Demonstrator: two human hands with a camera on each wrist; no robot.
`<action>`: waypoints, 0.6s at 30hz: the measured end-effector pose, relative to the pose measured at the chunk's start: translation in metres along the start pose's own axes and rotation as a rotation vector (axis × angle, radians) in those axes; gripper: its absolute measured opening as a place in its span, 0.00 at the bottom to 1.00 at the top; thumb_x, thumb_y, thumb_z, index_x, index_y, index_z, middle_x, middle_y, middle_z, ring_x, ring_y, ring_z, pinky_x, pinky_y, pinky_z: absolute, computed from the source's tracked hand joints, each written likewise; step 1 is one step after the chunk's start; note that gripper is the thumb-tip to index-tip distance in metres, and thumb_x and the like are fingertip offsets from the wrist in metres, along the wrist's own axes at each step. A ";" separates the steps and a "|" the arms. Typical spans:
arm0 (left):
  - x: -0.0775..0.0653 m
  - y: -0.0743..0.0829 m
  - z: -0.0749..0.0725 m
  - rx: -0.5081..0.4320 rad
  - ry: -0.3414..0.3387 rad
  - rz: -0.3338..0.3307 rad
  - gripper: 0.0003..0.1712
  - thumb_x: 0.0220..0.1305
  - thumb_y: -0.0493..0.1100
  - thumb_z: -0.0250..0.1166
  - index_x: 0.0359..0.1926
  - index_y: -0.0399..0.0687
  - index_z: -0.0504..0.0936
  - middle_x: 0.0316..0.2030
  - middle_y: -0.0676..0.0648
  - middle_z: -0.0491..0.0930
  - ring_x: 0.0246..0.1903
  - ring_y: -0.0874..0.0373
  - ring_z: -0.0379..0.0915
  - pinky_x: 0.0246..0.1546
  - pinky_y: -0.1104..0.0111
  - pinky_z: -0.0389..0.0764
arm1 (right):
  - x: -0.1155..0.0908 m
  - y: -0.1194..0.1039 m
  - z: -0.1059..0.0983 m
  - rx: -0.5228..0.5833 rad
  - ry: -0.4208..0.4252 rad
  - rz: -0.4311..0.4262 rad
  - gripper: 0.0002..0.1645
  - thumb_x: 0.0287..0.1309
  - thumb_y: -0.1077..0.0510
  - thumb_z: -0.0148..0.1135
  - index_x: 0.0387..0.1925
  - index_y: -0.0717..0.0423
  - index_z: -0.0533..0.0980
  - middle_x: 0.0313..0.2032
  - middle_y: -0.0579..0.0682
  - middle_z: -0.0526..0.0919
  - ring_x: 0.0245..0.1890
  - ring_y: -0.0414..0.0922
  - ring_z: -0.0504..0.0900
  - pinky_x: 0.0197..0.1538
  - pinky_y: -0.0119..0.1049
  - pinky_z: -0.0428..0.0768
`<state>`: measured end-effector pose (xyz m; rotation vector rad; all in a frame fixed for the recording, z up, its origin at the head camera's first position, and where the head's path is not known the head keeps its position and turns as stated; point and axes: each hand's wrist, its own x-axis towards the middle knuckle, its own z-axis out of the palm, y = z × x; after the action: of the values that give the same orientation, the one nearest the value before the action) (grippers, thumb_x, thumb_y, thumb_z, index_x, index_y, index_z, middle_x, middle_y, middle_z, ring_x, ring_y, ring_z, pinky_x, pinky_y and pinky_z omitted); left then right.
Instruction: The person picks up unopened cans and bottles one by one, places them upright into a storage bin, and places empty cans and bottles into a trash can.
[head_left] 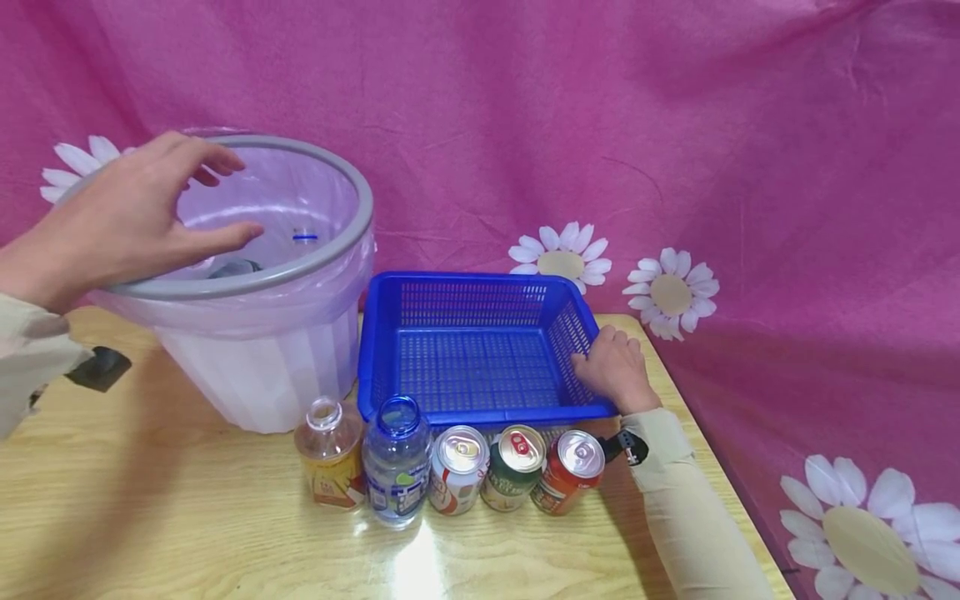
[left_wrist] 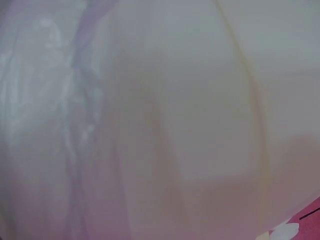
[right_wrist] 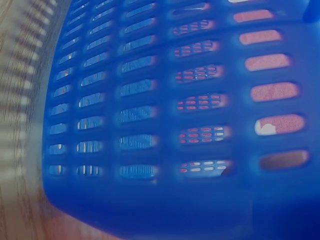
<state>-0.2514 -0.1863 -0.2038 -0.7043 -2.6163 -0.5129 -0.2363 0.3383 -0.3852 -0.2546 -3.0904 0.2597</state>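
Note:
My left hand [head_left: 142, 212] is above the near left rim of a white bin [head_left: 315, 350] with a grey rim and clear plastic liner. Its thumb and fingers are spread apart with nothing between them. Inside the bin lies a clear bottle with a blue ring [head_left: 304, 237], partly hidden, near a dark item [head_left: 234, 267] I cannot identify. On the right, my right hand [head_left: 618, 371] grips the right rim of a blue plastic basket [head_left: 487, 415]. The basket's slotted side [right_wrist: 165, 107] fills most of the right wrist view. The bin's pale wall [left_wrist: 200, 110] fills the left wrist view.
Before the basket stand an orange-labelled bottle [head_left: 332, 471], a blue-necked clear bottle [head_left: 397, 479], a white can [head_left: 457, 475], a green can [head_left: 513, 471] and a red can [head_left: 567, 475]. All are upright on the wooden table [head_left: 247, 517]. A pink flowered cloth [head_left: 450, 125] hangs behind.

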 end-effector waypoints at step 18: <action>-0.001 -0.001 0.000 0.011 0.017 0.000 0.37 0.61 0.53 0.72 0.65 0.38 0.73 0.57 0.28 0.76 0.57 0.32 0.72 0.55 0.37 0.72 | 0.000 0.001 0.002 -0.018 0.004 -0.011 0.32 0.68 0.46 0.56 0.51 0.76 0.67 0.45 0.71 0.76 0.48 0.65 0.72 0.54 0.58 0.74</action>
<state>-0.2510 -0.1872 -0.2042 -0.6933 -2.6009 -0.5019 -0.2364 0.3390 -0.3870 -0.2384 -3.0911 0.2305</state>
